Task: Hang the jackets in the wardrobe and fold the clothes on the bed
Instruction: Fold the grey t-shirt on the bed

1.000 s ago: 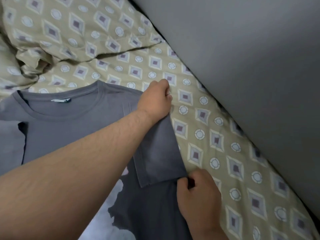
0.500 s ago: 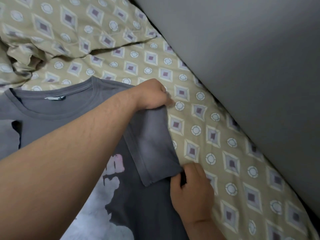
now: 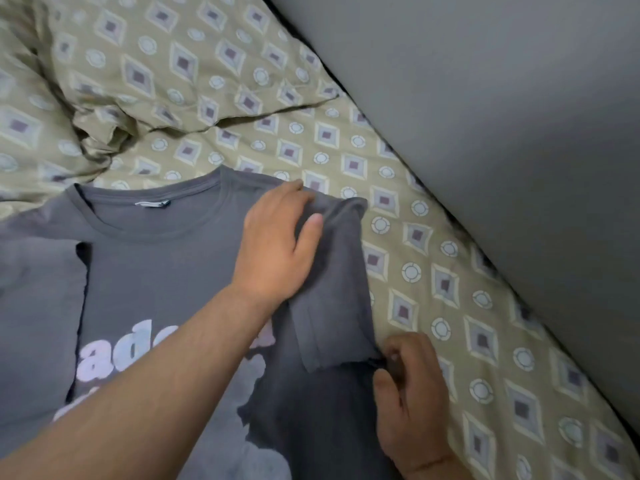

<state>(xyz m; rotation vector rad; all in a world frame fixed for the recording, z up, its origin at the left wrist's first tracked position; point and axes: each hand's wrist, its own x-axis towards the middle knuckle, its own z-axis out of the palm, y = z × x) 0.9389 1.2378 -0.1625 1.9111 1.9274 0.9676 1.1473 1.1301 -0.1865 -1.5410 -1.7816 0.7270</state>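
Note:
A grey T-shirt point(image 3: 166, 271) with pale lettering lies face up on the bed, collar toward the far side. Its right sleeve point(image 3: 332, 289) is folded inward over the body. My left hand point(image 3: 277, 244) lies across the shoulder, fingers bunching the cloth at the top of the sleeve. My right hand point(image 3: 408, 393) pinches the shirt's side edge just below the sleeve hem. The shirt's left sleeve is folded in too, at the left edge of the view.
The bed sheet point(image 3: 433, 271) is beige with a diamond and circle pattern. A rumpled cover point(image 3: 121, 81) of the same cloth is heaped at the far left. A grey wall point(image 3: 502, 133) runs diagonally along the bed's right side.
My left hand has slid from the sleeve's outer top corner inward onto the shoulder, gathering cloth. My right hand stays pinching the side edge. The camera view has shifted, showing more of the print.

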